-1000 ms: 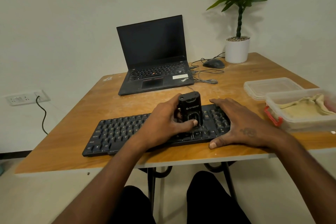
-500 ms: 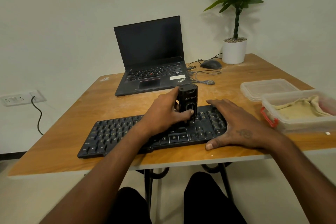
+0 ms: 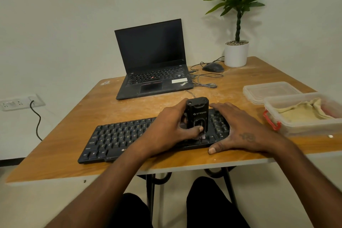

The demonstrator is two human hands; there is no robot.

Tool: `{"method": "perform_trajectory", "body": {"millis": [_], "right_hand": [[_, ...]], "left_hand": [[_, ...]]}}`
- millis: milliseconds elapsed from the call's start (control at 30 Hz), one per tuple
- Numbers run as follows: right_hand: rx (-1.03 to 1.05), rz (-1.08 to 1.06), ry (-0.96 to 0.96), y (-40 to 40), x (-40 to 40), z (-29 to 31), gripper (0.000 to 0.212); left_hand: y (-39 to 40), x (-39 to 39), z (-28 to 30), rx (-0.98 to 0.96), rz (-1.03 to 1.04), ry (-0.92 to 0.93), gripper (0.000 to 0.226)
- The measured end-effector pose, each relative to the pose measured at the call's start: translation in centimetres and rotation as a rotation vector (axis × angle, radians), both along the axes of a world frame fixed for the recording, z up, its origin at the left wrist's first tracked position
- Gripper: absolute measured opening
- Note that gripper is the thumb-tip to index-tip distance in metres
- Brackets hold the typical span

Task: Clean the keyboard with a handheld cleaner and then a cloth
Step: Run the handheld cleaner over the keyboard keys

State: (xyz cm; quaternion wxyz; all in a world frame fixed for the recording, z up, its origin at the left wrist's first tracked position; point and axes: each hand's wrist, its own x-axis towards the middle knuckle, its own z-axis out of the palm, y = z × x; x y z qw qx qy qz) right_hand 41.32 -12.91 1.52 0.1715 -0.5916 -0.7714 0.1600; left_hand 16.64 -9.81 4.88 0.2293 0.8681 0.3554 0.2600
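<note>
The left hand (image 3: 166,131) grips a black handheld cleaner (image 3: 197,116) and holds it upright on the right part of the black keyboard (image 3: 118,137), its lower end down among the keys. Its fingers are wrapped tight around the body of the cleaner, with the thumb laid across the front near the bottom. The right hand (image 3: 240,131) lies flat over the keyboard's right end — fingers spread and loose, holding nothing, the thumb resting at the keyboard's near edge.

The keyboard sits near the front edge of the wooden surface (image 3: 92,109), slightly angled, its left end closer to the person. To the right, a clear plastic container (image 3: 303,127) with a red clasp holds a crumpled yellowish cloth (image 3: 303,112); the container's lid (image 3: 270,90) lies just behind it.

Farther back an open black laptop (image 3: 153,65) stands with a dark screen. A mouse (image 3: 212,67) with a loose cable rests beside it, and a potted plant (image 3: 236,53) in a white pot occupies the far right corner. A wall socket (image 3: 20,102) with a black cord plugged in shows at the left — below the level of the surface.
</note>
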Motion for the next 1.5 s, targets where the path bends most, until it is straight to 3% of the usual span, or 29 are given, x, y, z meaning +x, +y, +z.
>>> {"method": "perform_trajectory", "body": {"millis": [233, 733, 1000, 1200, 1500], "right_hand": [[-0.005, 0.002, -0.004, -0.2, -0.2, 0.4, 0.137], [-0.097, -0.021, 0.181, -1.2, 0.9, 0.4, 0.152], [-0.139, -0.017, 0.258, -1.3, 1.5, 0.6, 0.152], [-0.128, -0.028, 0.301, -1.3, 1.6, 0.6, 0.152], [-0.094, -0.017, 0.311, -1.3, 1.4, 0.6, 0.150]], "left_hand": [[4.4, 2.5, -0.4, 0.176, 0.127, -0.017, 0.063], [3.5, 2.3, -1.1, 0.014, 0.039, -0.120, 0.064], [5.7, 4.8, -0.7, 0.137, 0.131, -0.043, 0.065], [5.3, 4.6, -0.1, 0.100, 0.100, -0.006, 0.062], [-0.6, 3.9, -0.6, -0.089, -0.069, -0.115, 0.061]]}}
